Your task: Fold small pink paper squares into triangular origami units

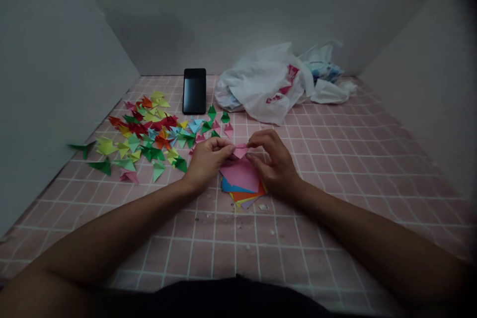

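Observation:
Between my two hands is a small folded pink paper [240,151], held just above a stack of paper sheets. My left hand [208,160] pinches its left side between thumb and fingers. At its right side, my right hand [274,161] has thumb and index finger closed on the paper's edge. Under them lies the stack of coloured paper [242,179], pink on top, with blue, orange, yellow and lilac corners fanned out below. My right hand partly covers the stack's right edge.
Many folded paper pieces [149,146] in green, yellow, red, blue and pink spread across the left. A black phone [194,91] lies behind them. Crumpled white plastic bags [266,82] sit at the back by the wall. A pink checked cloth [354,169] covers the surface, between pale side walls.

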`<state>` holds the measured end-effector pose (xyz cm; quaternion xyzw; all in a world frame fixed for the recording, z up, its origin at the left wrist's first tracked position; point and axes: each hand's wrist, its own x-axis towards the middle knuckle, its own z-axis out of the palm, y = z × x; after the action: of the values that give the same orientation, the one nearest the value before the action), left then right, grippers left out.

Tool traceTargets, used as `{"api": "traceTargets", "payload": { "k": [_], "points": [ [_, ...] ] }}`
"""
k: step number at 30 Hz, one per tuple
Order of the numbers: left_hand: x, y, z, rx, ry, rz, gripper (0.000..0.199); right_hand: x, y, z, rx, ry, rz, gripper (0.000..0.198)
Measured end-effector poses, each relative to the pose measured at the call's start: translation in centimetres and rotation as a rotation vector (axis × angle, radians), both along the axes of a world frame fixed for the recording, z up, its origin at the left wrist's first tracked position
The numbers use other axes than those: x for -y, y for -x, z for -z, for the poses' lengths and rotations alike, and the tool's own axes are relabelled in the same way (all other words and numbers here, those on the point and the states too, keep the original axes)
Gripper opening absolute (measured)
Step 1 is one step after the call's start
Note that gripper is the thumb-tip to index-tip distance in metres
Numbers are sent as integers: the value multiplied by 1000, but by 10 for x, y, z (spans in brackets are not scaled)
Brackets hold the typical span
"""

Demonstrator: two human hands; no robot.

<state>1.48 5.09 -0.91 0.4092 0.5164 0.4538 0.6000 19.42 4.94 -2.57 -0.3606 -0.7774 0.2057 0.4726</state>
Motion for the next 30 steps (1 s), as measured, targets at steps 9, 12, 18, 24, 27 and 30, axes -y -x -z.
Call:
{"api": "traceTargets", "payload": {
  "k": [9,12,18,24,27,30],
  "points": [
    [6,-3,4,139,106,2,22,6,3,-1,198,-205,54,12],
    [8,-4,5,191,115,2,22,7,2,-1,166,-178,61,12],
    [10,-6,7,230,96,13,20,6,2,3,49,-46,90,9],
    [16,-9,7,169,24,34,25,7,5,3,-9,-2,103,10],
    [18,-10,8,145,-50,45,27,8,5,3,-38,15,118,10],
    [17,-10,10,112,-117,40,29,7,5,4,-71,16,114,10]
  ]
}}
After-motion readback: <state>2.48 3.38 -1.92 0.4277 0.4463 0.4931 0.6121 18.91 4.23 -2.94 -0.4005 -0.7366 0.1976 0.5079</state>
